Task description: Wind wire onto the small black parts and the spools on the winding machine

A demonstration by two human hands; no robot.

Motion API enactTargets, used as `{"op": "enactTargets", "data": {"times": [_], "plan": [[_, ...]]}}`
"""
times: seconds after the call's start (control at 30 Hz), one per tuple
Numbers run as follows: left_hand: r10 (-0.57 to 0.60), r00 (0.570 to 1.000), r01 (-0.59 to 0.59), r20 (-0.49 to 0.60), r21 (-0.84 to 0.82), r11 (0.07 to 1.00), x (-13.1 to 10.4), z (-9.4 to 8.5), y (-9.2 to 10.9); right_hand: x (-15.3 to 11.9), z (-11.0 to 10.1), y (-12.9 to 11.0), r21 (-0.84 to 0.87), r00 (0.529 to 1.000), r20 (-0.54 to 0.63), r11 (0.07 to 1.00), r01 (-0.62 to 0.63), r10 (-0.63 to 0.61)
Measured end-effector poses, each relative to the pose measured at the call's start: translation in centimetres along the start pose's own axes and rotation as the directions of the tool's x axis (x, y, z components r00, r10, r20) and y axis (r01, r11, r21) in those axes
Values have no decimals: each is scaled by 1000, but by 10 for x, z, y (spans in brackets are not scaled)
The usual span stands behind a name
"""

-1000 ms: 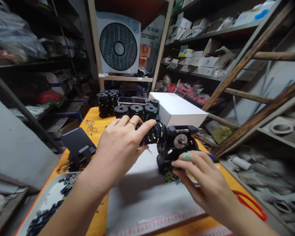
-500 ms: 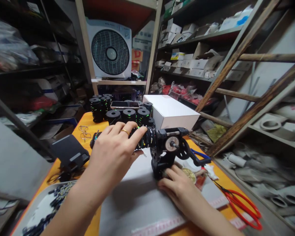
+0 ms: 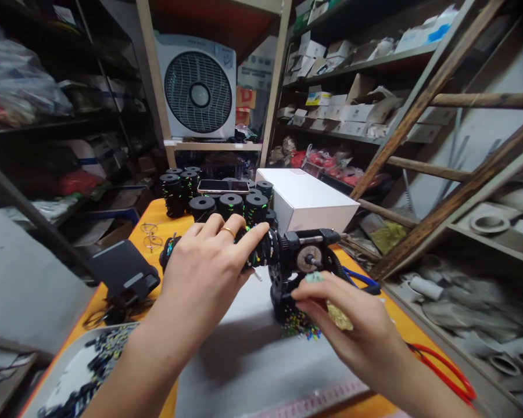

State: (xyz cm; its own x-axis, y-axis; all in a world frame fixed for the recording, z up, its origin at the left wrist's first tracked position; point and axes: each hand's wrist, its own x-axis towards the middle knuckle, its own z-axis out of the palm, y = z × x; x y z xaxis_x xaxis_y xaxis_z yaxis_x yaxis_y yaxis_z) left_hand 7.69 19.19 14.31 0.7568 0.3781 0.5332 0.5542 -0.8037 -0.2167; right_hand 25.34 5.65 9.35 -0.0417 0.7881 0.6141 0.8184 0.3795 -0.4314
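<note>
My left hand (image 3: 204, 261) is wrapped over a roll of black cord strung with small coloured beads (image 3: 268, 247). This roll lies sideways against a black hand-crank winder (image 3: 307, 258). In front of the winder my right hand (image 3: 361, 319) is raised, thumb and forefinger brought together; whatever sits between the tips is too small to make out. A light green patch shows on its forefinger. Tiny multicoloured beads (image 3: 304, 326) lie in a heap at the winder's foot, just below those fingertips. Partly behind the right hand is a mass of gold-coloured beads (image 3: 340, 317).
Black spools (image 3: 230, 203) stand at the back, a phone (image 3: 224, 186) on top. A white box (image 3: 311, 197) is beside them. A tray (image 3: 65, 366) of dark beaded pieces and a black stand (image 3: 124, 270) are left; red-handled scissors (image 3: 448, 374) and a blue handle (image 3: 361, 277) lie right.
My right hand has lifted from the table by the winder's base and come up in front of the winder. The coloured beads are now uncovered. My left hand stays on the roll.
</note>
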Motion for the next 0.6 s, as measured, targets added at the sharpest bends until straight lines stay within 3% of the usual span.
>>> {"op": "enactTargets", "data": {"times": [0.13, 0.33, 0.6], "plan": [[2, 1000, -2, 15, -17, 1000, 1, -1, -1, 25, -10, -3, 108, 989, -140, 994, -35, 50], [-9, 998, 15, 68, -88, 996, 2, -5, -7, 52, 9, 2, 370, 944, -306, 929, -2, 124], [-25, 994, 36, 104, -111, 993, 4, -7, -9, 62, 15, -1, 380, 941, -323, 925, 29, 104]]}}
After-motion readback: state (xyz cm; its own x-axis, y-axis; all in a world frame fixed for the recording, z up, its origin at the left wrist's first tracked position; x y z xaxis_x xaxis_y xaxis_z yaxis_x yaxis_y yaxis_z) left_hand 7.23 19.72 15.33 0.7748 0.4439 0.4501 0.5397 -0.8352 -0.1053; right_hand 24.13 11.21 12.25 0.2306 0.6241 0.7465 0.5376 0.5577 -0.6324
